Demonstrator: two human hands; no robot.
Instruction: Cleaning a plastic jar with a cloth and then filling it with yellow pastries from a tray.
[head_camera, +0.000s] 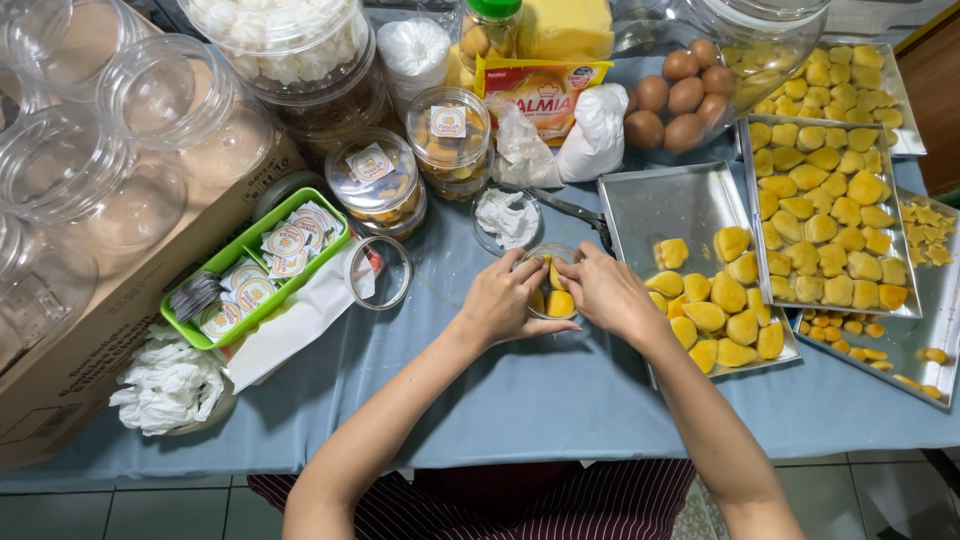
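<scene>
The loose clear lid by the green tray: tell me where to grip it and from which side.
Grip the clear round lid by its rim, coming from above with the left hand, nearest to it. It lies flat on the blue cloth, so probably only the edge offers purchase; the green tray crowds its left side.

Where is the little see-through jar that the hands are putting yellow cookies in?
In the head view, the small clear jar sits mid-table between the left hand and right hand, just left of the metal tray of yellow cookies.

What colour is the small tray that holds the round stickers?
Bright green tray, seen in the head view.
</scene>
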